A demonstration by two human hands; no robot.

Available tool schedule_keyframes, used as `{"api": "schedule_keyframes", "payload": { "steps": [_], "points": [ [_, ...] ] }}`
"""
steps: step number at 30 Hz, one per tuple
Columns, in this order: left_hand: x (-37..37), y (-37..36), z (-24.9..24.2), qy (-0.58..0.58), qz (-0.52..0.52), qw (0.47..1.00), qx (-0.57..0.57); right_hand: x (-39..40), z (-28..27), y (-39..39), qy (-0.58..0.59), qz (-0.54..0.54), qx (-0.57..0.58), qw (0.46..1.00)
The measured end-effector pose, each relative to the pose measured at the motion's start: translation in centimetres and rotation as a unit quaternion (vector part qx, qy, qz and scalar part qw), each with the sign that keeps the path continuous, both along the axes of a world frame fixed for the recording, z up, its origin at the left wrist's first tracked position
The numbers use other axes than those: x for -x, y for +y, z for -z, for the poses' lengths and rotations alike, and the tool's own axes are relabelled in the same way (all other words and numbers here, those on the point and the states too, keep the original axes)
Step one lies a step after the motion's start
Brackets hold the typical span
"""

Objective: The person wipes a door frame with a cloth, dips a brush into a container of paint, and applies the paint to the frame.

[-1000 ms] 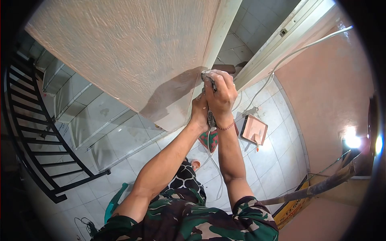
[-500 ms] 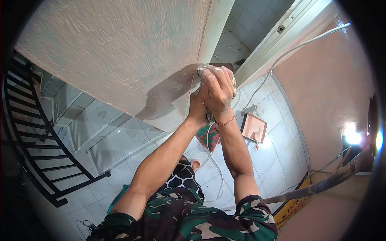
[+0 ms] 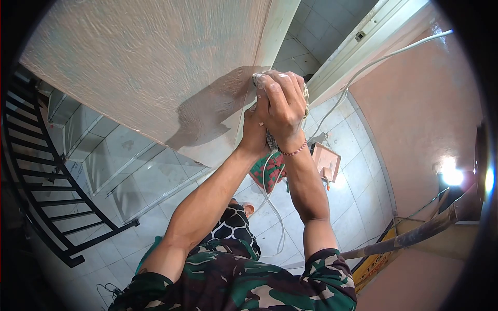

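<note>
My right hand, dusted with white and wearing a thin bracelet at the wrist, is wrapped round something at the edge of a textured wall. A pale, rough-crusted side of the held object shows past the fingers. The rest is covered, so its kind cannot be made out. Just below and to the left, my left hand is closed against the same object, its fingers mostly hidden. A smooth whitish strip runs up the wall's corner beside both hands.
A white cable hangs at the right and loops down to the tiled floor. Beneath my arms lie a red-and-green patterned item and a shallow tray. Tiled steps and a black railing stand left; a bright lamp shines right.
Both hands have moved slightly upward along the wall's edge, still closed together on the object. The whole view has shifted a little.
</note>
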State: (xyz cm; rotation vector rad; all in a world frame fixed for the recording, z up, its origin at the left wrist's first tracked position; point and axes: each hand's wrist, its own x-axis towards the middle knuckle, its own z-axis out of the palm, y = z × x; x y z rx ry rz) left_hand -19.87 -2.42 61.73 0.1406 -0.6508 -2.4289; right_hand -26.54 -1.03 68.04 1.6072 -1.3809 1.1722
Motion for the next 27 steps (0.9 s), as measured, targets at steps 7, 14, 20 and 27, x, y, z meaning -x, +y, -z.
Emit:
{"api": "schedule_keyframes", "payload": {
  "steps": [7,14,20,27],
  "points": [
    [0.0,-0.1,-1.7,0.02,-0.001,0.999,0.026,-0.1,-1.4,-0.4,0.012,0.003,0.029,1.0],
    [-0.1,-0.3,-4.1,0.04,-0.01,0.999,0.032,-0.1,-3.4,-0.8,0.019,0.018,0.052,0.998],
    [0.0,-0.4,-6.0,0.037,-0.039,0.999,-0.005,-0.2,-5.0,-1.1,0.013,0.035,0.068,0.997],
    [-0.1,-0.6,-6.4,0.028,-0.016,0.999,0.029,-0.1,-5.9,-1.1,0.023,0.046,0.067,0.996]
  ]
}}
